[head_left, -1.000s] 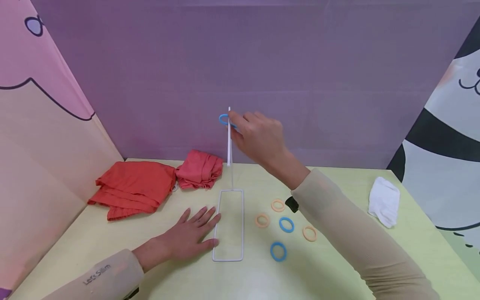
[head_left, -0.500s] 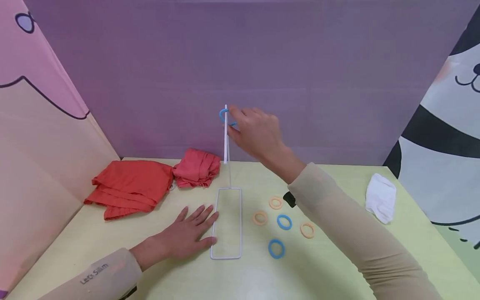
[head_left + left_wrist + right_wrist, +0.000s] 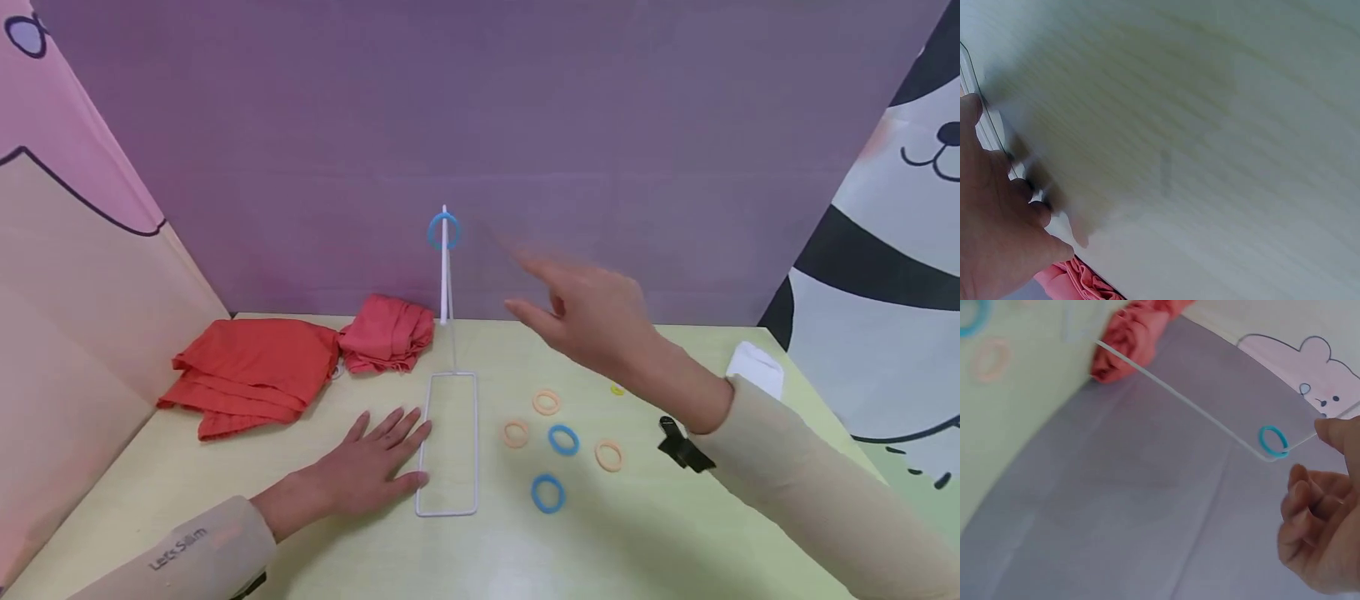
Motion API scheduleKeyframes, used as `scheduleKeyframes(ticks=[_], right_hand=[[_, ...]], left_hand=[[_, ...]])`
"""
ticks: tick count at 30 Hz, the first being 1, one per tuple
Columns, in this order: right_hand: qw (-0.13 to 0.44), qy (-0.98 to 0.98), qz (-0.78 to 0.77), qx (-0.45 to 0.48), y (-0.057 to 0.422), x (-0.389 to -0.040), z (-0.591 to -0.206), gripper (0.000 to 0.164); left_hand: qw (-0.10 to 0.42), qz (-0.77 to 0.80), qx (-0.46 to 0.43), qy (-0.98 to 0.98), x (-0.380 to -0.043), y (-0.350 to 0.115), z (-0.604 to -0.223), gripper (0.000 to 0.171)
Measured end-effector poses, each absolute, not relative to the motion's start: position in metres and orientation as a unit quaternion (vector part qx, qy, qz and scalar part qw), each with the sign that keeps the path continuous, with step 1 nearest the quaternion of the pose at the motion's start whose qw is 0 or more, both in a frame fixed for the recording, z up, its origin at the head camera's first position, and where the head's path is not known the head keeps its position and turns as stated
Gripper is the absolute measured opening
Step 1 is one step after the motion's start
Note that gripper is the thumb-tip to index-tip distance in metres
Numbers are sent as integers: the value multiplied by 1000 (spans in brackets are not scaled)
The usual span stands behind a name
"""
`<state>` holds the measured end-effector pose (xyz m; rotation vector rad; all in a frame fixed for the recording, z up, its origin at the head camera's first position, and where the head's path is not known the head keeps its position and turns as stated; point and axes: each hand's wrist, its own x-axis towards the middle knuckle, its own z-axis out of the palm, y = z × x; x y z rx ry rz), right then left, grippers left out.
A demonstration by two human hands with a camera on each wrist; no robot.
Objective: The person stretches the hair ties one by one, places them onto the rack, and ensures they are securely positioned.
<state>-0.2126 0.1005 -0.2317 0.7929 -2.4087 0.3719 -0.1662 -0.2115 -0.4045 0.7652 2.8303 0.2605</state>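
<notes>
A white wire stand rises from a rectangular base on the table to a long arm at the top. One blue ring hangs on that arm; the right wrist view shows the same ring around the wire near its bend. My left hand lies flat with spread fingers, fingertips and thumb over the base's left side. To the right of the hanging ring is my right hand, raised and holding nothing, thumb and index finger apart. Several blue and peach rings, such as a blue ring and a peach ring, lie right of the base.
Two folded red cloths, a larger cloth and a smaller cloth, lie at the back left. At the right, a white cloth is partly covered by the right sleeve. A small yellow object shows beside the right forearm. A purple backdrop stands behind the table.
My right hand has let go of the blue ring, which now hangs on the stand's arm, and has moved right and down. The left hand stays at the base. The view has shifted slightly.
</notes>
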Motion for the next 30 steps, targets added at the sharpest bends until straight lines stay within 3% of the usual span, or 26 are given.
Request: scheduleKeyframes(ticks=[7,13,18,30], right_hand=[[105,-939,152,291,155,-183,-275,54],[19,-958,141,249,194,-169,-321,60],[-22,-967,123,224,213,-165,-353,63],[-28,-974,121,187,223,-173,-395,61]], left_hand=[[91,99,257,957,-164,-215,-408,76],[92,98,262,956,-166,-213,-407,76],[95,96,265,955,-169,-211,-405,77],[99,98,264,954,-172,-212,-410,78]])
